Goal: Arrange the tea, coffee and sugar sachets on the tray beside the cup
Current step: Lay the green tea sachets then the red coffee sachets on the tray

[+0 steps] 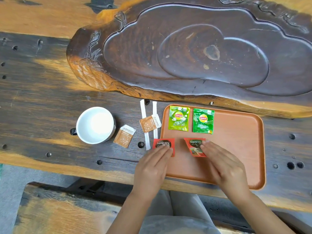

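— What do you have on?

— Nothing on your arms: both forearms are bare, with no sleeves in view. Your left hand and right hand wear no gloves, rings or watch.

— And lower down?

— Light grey trousers cover your lap, near the bottom edge, between your arms.

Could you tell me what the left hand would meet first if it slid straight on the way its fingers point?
Already on one Nescafé sachet, the left hand would probably next meet the lighter Lipton sachet.
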The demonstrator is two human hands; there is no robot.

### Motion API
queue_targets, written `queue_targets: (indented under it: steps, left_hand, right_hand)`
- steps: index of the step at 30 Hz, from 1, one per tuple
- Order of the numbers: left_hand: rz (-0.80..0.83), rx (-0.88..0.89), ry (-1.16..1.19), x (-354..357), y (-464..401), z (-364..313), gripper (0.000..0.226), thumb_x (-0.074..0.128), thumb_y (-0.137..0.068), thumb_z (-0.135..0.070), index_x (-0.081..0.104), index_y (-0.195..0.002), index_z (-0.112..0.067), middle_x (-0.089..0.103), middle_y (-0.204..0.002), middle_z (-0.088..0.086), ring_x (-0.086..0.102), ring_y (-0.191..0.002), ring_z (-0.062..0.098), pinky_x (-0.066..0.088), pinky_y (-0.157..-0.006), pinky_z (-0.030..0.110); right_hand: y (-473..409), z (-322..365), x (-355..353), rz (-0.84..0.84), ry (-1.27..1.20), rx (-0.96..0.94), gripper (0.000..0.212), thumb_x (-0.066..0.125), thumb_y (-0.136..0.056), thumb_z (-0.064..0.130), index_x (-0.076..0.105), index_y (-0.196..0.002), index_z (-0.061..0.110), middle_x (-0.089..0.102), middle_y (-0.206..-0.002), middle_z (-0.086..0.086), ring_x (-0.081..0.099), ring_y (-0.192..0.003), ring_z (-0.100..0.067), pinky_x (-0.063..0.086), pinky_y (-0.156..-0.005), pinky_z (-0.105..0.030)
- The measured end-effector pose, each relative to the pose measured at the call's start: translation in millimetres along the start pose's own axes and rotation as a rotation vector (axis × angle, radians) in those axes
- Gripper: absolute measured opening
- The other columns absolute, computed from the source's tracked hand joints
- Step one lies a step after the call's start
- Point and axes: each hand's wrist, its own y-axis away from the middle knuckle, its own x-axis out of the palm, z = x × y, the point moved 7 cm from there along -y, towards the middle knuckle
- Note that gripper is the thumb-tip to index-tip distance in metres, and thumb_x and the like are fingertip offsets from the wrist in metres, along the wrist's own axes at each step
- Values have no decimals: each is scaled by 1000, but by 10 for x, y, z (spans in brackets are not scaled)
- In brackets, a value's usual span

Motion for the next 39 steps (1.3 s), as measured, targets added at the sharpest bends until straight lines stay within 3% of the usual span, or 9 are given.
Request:
queue_targets:
  steps: [4, 7, 13, 17, 23, 31, 39]
  left_hand:
    - [68, 49, 35, 203, 40, -98, 34, 39, -96, -11, 73, -96, -7, 72, -103, 4, 66, -100, 17, 49, -92, 32]
    - [192, 63, 44, 334, 114, -90, 26, 48, -88, -8, 70, -101, -6, 70, -109, 7, 61, -108, 18, 47, -95, 35]
    - [403, -46, 49, 379, 168, -20, 37, 53, -82, -22, 60, -116, -11, 55, -131, 10, 41, -127, 21, 31, -106, 29]
    - [516, -73, -6, 472, 191, -1, 40, 49, -83, -29, 58, -118, -13, 47, -138, 12, 36, -132, 23, 40, -99, 34]
    - [535, -76, -14, 549, 79, -39, 41, 42, -85, -27, 59, -119, -10, 46, -139, 13, 37, -133, 25, 41, -98, 38]
    - [554, -69, -10, 621, -10, -87, 42, 38, -85, -22, 57, -120, -8, 45, -138, 17, 37, -132, 31, 42, -98, 42]
    - [536, -85, -13, 630, -13, -133, 37, 60, -79, -11, 59, -116, -6, 48, -135, 17, 39, -130, 30, 44, -95, 40]
  right_hand:
    - [313, -96, 138, 84, 79, 0, 28, 47, -89, 7, 69, -105, 3, 68, -114, -8, 60, -112, -23, 46, -96, -34]
    - [407, -132, 266, 127, 96, 48, 26, 54, -83, 9, 70, -103, 4, 70, -111, -9, 62, -109, -25, 45, -97, -34]
    - [355, -113, 314, 110, 60, 142, 27, 59, -84, 18, 68, -107, 8, 63, -119, -12, 53, -114, -26, 46, -94, -36]
    - [344, -129, 425, 140, 61, 182, 29, 56, -85, 23, 66, -109, 9, 62, -121, -11, 52, -115, -27, 48, -91, -39]
    - [296, -230, 438, 145, 39, 240, 29, 52, -85, 18, 65, -109, 9, 61, -122, -10, 48, -119, -24, 44, -95, -32]
    - [199, -271, 398, 128, 67, 238, 28, 59, -81, 13, 66, -108, 8, 63, -119, -11, 47, -118, -22, 49, -88, -33]
    - [197, -284, 382, 139, 60, 242, 30, 67, -79, 5, 66, -108, 7, 63, -119, -12, 47, -118, -23, 50, -87, -34]
